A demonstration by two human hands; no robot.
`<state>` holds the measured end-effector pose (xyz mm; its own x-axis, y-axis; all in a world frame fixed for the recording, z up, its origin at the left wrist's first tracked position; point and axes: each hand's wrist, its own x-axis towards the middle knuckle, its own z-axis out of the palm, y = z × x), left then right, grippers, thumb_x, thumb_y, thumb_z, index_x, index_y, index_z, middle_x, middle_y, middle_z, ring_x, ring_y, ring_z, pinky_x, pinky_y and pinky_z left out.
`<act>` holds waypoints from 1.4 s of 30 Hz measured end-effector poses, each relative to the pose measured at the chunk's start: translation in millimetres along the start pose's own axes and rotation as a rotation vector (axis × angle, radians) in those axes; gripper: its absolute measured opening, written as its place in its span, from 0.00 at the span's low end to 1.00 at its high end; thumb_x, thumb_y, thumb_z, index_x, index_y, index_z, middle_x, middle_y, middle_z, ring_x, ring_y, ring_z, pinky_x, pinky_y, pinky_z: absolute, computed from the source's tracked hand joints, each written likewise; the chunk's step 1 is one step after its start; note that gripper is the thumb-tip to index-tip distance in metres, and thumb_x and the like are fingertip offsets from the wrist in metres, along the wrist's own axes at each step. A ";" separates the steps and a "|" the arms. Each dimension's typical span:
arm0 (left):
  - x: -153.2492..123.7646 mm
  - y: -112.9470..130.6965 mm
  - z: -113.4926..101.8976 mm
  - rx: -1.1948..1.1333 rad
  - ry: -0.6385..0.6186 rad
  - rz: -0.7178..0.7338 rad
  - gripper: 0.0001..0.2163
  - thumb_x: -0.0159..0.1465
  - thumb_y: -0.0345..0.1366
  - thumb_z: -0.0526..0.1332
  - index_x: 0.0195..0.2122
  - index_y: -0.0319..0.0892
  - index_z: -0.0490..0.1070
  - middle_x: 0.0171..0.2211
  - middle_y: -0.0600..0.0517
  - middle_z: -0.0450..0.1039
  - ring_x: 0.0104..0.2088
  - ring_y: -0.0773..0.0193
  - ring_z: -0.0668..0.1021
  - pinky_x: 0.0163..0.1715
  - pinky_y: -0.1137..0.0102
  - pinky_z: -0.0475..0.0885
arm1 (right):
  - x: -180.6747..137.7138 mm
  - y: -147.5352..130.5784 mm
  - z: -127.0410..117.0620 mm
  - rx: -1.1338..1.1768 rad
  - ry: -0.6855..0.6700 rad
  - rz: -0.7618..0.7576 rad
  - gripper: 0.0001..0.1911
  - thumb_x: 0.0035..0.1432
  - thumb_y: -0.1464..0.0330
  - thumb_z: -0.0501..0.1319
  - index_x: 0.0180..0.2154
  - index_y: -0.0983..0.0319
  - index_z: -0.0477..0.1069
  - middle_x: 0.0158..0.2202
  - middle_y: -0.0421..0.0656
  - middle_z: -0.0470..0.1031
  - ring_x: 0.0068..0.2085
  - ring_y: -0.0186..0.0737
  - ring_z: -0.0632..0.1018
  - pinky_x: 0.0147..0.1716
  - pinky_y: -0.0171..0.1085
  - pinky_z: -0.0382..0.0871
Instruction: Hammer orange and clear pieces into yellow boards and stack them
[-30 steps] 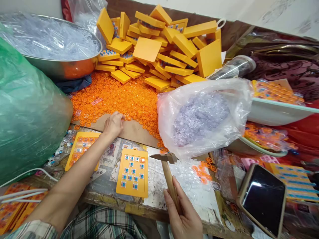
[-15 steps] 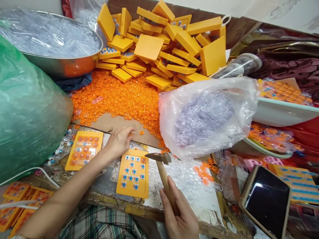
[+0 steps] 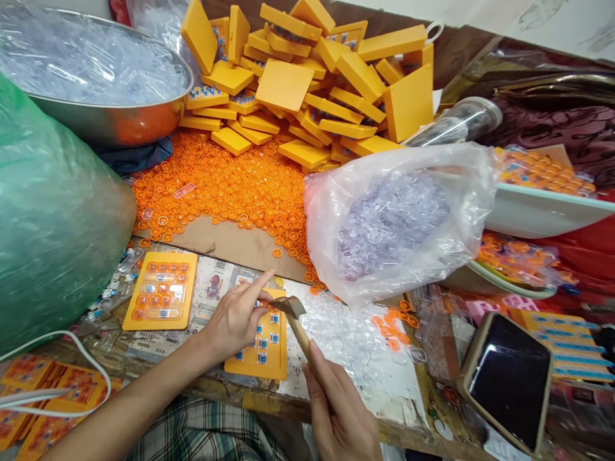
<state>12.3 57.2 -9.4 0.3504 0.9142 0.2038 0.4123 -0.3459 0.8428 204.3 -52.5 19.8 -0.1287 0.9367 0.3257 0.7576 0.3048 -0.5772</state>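
A yellow plastic panel (image 3: pixel 276 365) with rows of small blue-centred switches lies face up at the front of the bench. Over its upper part is my left hand (image 3: pixel 235 323), index finger stretched out, thumb and another finger curled together. Whatever they pinch is hidden. My right hand (image 3: pixel 343 406) grips the wooden handle of a hammer (image 3: pixel 302 334). The hammer's dark metal head hangs over the panel's upper right corner, close to the left fingertips. To the left lies a second yellow panel (image 3: pixel 189 304) covered with clear and orange caps.
Orange ring-shaped caps (image 3: pixel 230 186) are heaped behind on cardboard (image 3: pixel 216 240). Yellow panels (image 3: pixel 283 86) pile up at the back. A clear bag of transparent pieces (image 3: pixel 327 256) stands right, a green bag (image 3: pixel 57 211) left. A phone-like device (image 3: pixel 509 381) sits front right.
My left hand has come back from the cardboard near the orange caps to the top of the switch panel. The hammer head has tilted and shifted slightly; the right hand still holds it.
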 end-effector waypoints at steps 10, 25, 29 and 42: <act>12.4 2.6 -13.2 -0.103 -0.055 -0.204 0.28 0.58 0.26 0.63 0.60 0.41 0.63 0.43 0.48 0.80 0.43 0.60 0.80 0.46 0.65 0.75 | -3.5 2.1 2.5 0.025 -0.012 0.092 0.28 0.64 0.75 0.56 0.63 0.52 0.60 0.44 0.43 0.77 0.40 0.34 0.80 0.37 0.30 0.74; 95.8 -15.5 6.7 0.286 -0.095 -0.055 0.10 0.63 0.27 0.55 0.32 0.41 0.76 0.35 0.48 0.73 0.35 0.61 0.76 0.39 0.68 0.72 | -4.6 9.2 -3.2 0.120 0.272 0.340 0.21 0.59 0.69 0.64 0.55 0.59 0.72 0.51 0.45 0.78 0.47 0.46 0.81 0.47 0.41 0.78; 95.9 -14.2 4.9 0.314 -0.100 -0.052 0.09 0.62 0.26 0.55 0.30 0.39 0.74 0.36 0.47 0.70 0.34 0.60 0.74 0.35 0.67 0.72 | -0.2 10.5 1.5 0.128 0.235 0.292 0.22 0.60 0.69 0.62 0.56 0.58 0.70 0.53 0.45 0.77 0.50 0.45 0.80 0.49 0.41 0.76; -8.5 -5.9 -19.0 -0.045 -0.048 0.031 0.31 0.65 0.26 0.53 0.68 0.49 0.46 0.44 0.49 0.75 0.46 0.62 0.77 0.50 0.63 0.73 | 3.4 4.1 16.8 0.114 0.089 0.042 0.30 0.62 0.77 0.58 0.63 0.53 0.60 0.45 0.45 0.78 0.43 0.39 0.80 0.40 0.35 0.77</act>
<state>-9.0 55.6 -6.6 0.4031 0.8914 0.2070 0.3628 -0.3633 0.8581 196.2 -45.2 6.0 -0.0374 0.9314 0.3621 0.6830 0.2884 -0.6711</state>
